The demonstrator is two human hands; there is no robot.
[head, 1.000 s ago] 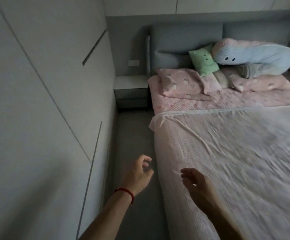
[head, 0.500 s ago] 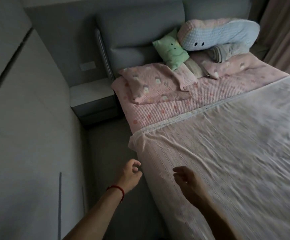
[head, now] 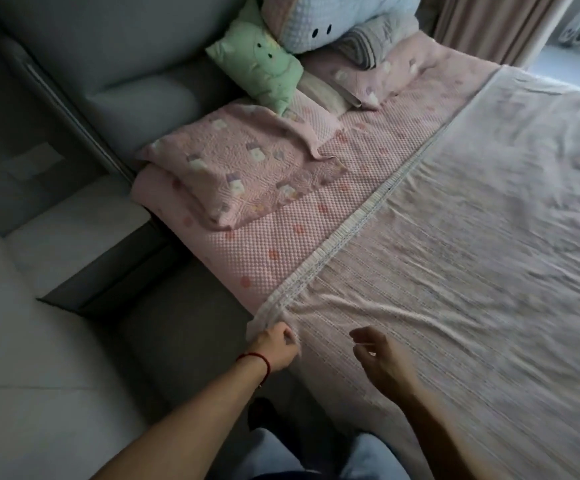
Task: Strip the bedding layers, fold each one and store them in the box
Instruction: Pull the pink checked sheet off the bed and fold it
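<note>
Blanket [head: 472, 244] corner gripped by the left hand [head: 274, 344]; right hand [head: 382, 362] hovers, fingers loosely curled; no readable writing.

Our left hand [head: 275, 347] is reached forward, fingers curled tight and pinching the corner of the top sheet [head: 472, 271], a red cord around the wrist. Our right hand [head: 382, 362] hovers just beside it, fingers loosely bent and holding nothing, both forearms stretched out ahead of us.
</note>
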